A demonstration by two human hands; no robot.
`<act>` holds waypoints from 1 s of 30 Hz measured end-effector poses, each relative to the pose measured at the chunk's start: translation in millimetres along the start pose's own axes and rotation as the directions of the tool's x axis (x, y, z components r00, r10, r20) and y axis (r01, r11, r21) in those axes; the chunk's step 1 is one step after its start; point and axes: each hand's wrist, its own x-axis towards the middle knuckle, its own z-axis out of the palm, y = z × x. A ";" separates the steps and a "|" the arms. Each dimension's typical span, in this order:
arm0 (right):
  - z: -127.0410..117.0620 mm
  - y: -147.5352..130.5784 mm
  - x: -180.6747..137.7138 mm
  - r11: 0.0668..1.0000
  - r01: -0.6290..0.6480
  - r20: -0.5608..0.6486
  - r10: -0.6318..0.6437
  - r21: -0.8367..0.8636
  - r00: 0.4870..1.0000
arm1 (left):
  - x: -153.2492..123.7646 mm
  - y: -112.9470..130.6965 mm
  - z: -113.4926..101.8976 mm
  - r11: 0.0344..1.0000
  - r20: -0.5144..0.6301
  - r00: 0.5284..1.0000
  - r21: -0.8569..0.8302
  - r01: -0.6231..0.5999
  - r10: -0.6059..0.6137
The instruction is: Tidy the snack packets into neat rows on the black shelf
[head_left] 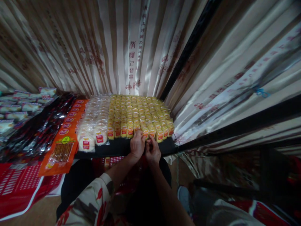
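Observation:
Rows of small yellow wrapped snack packets (141,108) with red labels stand on a dark shelf (117,150). My left hand (137,145) is at the front edge of these rows, its fingers closed against a front packet. Close beside it, my right hand (153,151) has thumb and fingers pinched together at the lower edge of a yellow packet (145,132) between the two hands. The fingertips partly hide what they grip. Left of the yellow rows are clear-wrapped round white packets (95,114) with red labels.
An orange snack bag (62,150) overhangs the shelf front. Dark glossy packets (44,128) and white packets (25,102) lie farther left. A red basket (18,183) stands below. Pleated curtains (113,47) hang behind, and a dark metal post (188,53) rises at the right.

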 end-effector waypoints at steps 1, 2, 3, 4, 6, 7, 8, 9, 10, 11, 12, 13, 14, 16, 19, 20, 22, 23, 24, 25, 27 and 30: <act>0.2 -0.5 -0.3 1.000 -0.005 0.000 0.005 0.005 1.000 | -0.5 -0.1 -0.5 1.000 0.003 1.000 -0.010 -0.001 0.001; 0.3 -0.9 -0.6 1.000 -0.009 0.001 0.009 0.011 1.000 | -1.0 -0.4 -1.0 1.000 0.006 1.000 -0.021 -0.004 0.004; 0.4 -1.5 -0.9 1.000 -0.016 0.001 0.016 0.017 1.000 | -1.4 -0.8 -1.3 1.000 0.009 1.000 -0.030 -0.008 0.008; 0.4 -2.0 -1.0 0.999 -0.027 -0.001 0.027 0.023 1.000 | -1.8 -1.1 -1.6 0.999 0.012 1.000 -0.035 -0.011 0.012; 0.5 -3.1 -1.0 0.998 -0.055 -0.007 0.055 0.034 0.998 | -2.1 -1.5 -1.6 1.000 0.017 1.000 -0.029 -0.009 0.010; 0.6 -3.6 -0.9 0.997 -0.072 -0.007 0.073 0.040 0.997 | -2.1 -1.5 -1.5 1.000 0.017 1.000 -0.022 -0.005 0.005; 0.8 -4.0 -0.6 0.995 -0.089 -0.004 0.089 0.048 0.996 | -2.0 -1.4 -1.3 1.000 0.016 1.000 -0.015 0.001 -0.001; 1.0 -4.3 -0.4 0.993 -0.104 0.005 0.104 0.057 0.995 | -2.1 -1.3 -1.2 1.000 0.014 1.000 -0.012 0.005 -0.005; 1.1 -4.6 -0.1 0.991 -0.116 0.017 0.115 0.070 0.993 | -2.4 -1.4 -1.2 1.000 0.011 1.000 -0.015 0.007 -0.006; 1.1 -4.8 0.2 0.988 -0.128 0.032 0.126 0.083 0.992 | -2.9 -1.7 -1.5 1.000 0.010 1.000 -0.025 0.004 -0.004; 0.9 -4.9 0.3 0.986 -0.137 0.048 0.133 0.098 0.990 | -3.8 -2.4 -2.0 0.999 0.008 1.000 -0.040 -0.001 0.001; 0.2 -5.1 0.3 0.982 -0.145 0.061 0.139 0.117 0.988 | -5.2 -3.4 -2.8 0.998 0.007 1.000 -0.057 -0.008 0.008; -1.0 -5.3 0.0 0.978 -0.152 0.071 0.143 0.144 0.987 | -7.0 -4.8 -3.8 0.997 0.006 1.000 -0.074 -0.016 0.017; -5.6 -5.3 -1.8 0.966 -0.152 0.074 0.139 0.211 0.988 | -11.6 -8.3 -6.5 0.995 0.007 0.999 -0.097 -0.036 0.037; -17.0 -3.0 -7.1 0.970 -0.080 0.017 0.078 0.230 0.997 | -19.8 -13.3 -11.2 0.991 0.021 0.996 -0.106 -0.084 0.086; -21.1 -1.2 -9.0 0.982 -0.040 -0.025 0.046 0.184 0.999 | -22.3 -14.4 -12.7 0.990 0.032 0.994 -0.103 -0.101 0.105; -28.4 3.9 -11.7 0.999 0.024 -0.099 -0.020 0.033 0.995 | -26.3 -14.8 -15.4 0.987 0.071 0.988 -0.088 -0.132 0.138; -31.0 6.8 -12.1 0.998 0.044 -0.114 -0.048 -0.043 0.992 | -27.6 -14.2 -16.6 0.987 0.093 0.984 -0.076 -0.144 0.151; -32.8 9.7 -11.9 0.993 0.057 -0.110 -0.069 -0.105 0.992 | -28.4 -13.1 -17.5 0.986 0.113 0.980 -0.064 -0.155 0.161; -33.9 12.4 -11.1 0.987 0.067 -0.091 -0.081 -0.149 0.993 | -28.8 -11.8 -18.4 0.985 0.126 0.977 -0.050 -0.165 0.171; -34.0 16.4 -7.8 0.978 0.080 -0.053 -0.092 -0.194 0.994 | -28.7 -8.9 -19.8 0.984 0.130 0.975 -0.022 -0.179 0.181; -31.7 18.6 -1.6 0.975 0.084 -0.043 -0.095 -0.205 0.995 | -27.4 -6.1 -21.5 0.983 0.119 0.977 0.000 -0.181 0.180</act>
